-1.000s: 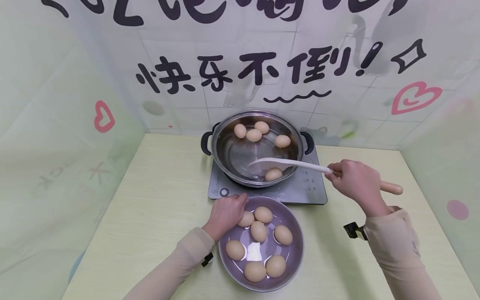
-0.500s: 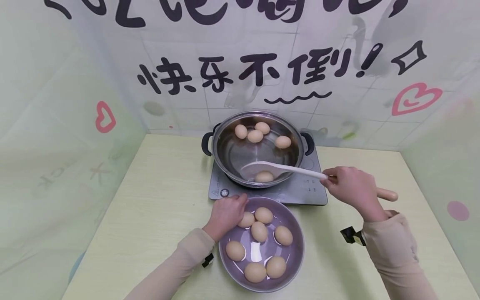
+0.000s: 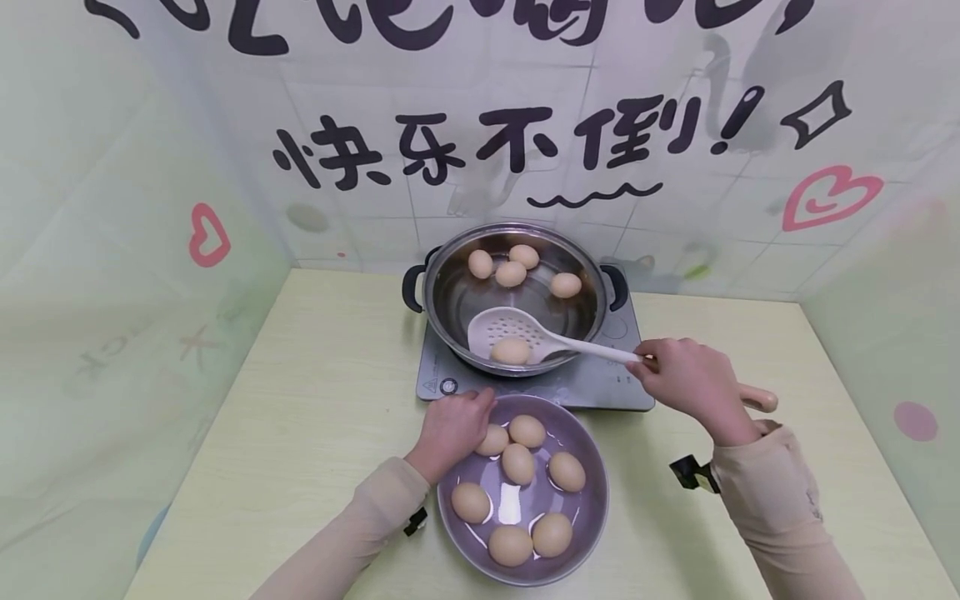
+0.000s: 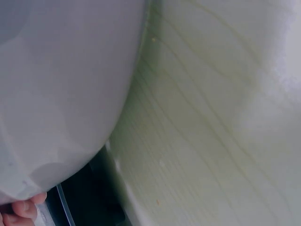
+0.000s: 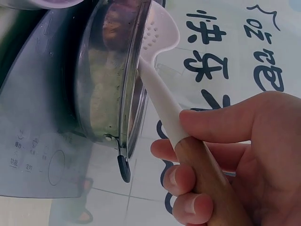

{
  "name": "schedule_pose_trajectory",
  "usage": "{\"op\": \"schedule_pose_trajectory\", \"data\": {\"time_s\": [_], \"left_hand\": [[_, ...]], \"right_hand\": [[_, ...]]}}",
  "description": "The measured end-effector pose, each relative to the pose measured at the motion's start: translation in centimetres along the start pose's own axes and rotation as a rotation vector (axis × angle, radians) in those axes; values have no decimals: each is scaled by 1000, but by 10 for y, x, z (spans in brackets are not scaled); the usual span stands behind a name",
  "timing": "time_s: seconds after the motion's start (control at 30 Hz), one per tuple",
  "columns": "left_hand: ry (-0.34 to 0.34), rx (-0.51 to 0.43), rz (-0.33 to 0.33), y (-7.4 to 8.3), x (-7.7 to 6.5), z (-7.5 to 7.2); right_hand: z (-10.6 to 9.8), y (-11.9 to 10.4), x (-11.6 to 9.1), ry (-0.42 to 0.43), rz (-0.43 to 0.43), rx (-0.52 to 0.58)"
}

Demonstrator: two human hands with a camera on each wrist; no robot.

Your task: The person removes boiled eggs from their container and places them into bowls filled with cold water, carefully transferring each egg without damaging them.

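My right hand [image 3: 686,375] grips the wooden handle of a white slotted spoon [image 3: 581,345], thumb and fingers curled round it in the right wrist view. The perforated head is low in the steel pot [image 3: 451,312], with one egg [image 3: 511,351] at its front part. Several other eggs [image 3: 511,273] lie toward the pot's back. My left hand [image 3: 453,429] holds the upper left rim of a purple bowl [image 3: 597,500]; in the left wrist view, fingertips [image 4: 24,208] curl against its outside. Several eggs [image 3: 518,464] lie in the bowl with a little shiny liquid.
The pot stands on a flat grey induction cooker [image 3: 600,387], just behind the bowl. A black side handle [image 3: 412,287] sticks out at the pot's left. The pale wooden table [image 3: 322,375] meets a printed backdrop [image 3: 337,242] at the back and sides.
My right hand has moved left and slightly down. The slotted spoon has turned its head up to face the camera, and the front egg has shifted left with it. The left hand stays still.
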State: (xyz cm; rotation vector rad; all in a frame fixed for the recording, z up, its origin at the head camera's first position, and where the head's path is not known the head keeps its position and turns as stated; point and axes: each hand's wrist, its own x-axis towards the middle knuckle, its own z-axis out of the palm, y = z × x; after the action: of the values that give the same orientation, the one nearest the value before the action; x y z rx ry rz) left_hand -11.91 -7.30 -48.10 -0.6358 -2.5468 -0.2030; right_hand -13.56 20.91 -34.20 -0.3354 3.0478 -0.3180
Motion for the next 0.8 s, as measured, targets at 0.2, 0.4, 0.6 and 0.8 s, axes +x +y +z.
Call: {"op": "schedule_pose_trajectory", "data": {"time_s": [0.2,0.4,0.6,0.8], "left_hand": [[-5,5,1,0,0,0],[-3,-2,1,0,0,0],[3,-4,5,0,0,1],[11,0,7,0,0,0]], "right_hand": [[-1,0,1,-35,-2,12],[-1,-1,2,-69,-8,46],[-1,-5,3,-112,-6,77],[-4,-4,3,-126,-17,97]]}}
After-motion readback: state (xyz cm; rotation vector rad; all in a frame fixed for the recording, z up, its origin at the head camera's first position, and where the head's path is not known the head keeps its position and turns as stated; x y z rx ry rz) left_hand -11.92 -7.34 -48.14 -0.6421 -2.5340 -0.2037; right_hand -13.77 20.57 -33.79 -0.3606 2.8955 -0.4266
